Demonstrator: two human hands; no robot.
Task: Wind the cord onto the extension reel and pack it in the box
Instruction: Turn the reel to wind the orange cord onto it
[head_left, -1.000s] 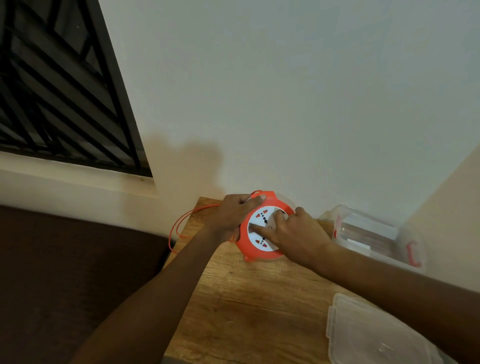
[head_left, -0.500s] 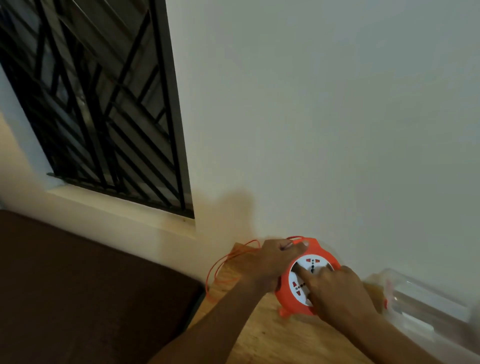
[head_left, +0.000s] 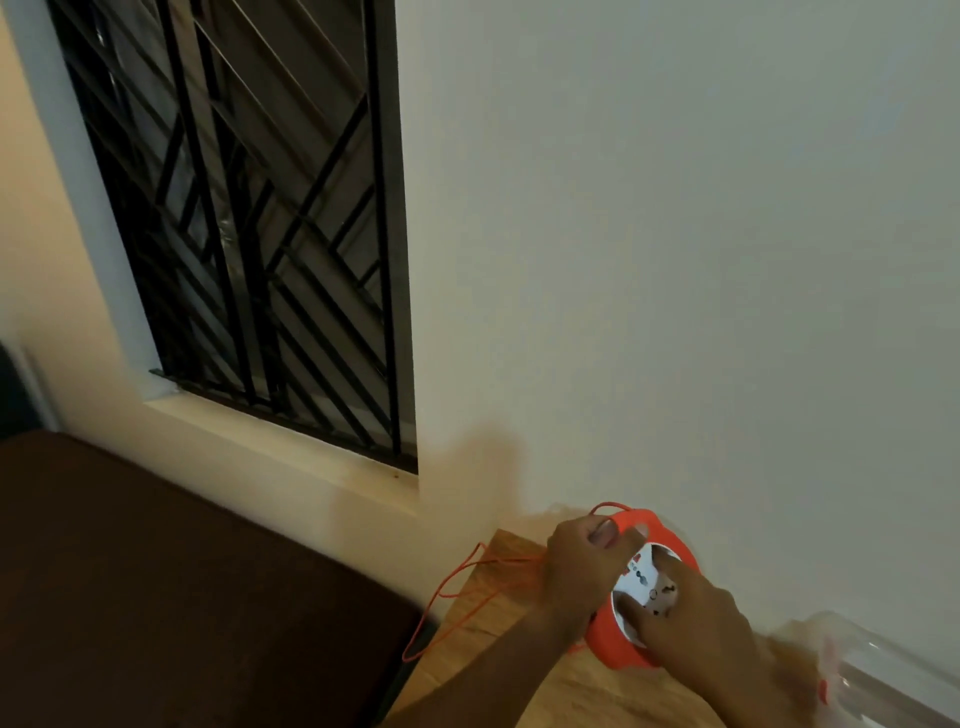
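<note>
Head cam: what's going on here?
A person is winding an orange cord onto an orange extension reel on a wooden table. The left hand grips the reel's rim, and the right hand has fingers pressed on its white socket face. A loop of cord hangs loose off the table's left edge, so winding isn't finished. The clear box sits at the right, with no reel in it yet.

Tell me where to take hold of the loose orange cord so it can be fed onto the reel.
Pinch the orange cord on the strand lying across the table corner, just left of the left hand, coming from above. There it lies flat and exposed; further left it loops off the table edge and hangs, and nearer the reel the hands cover it.
</note>
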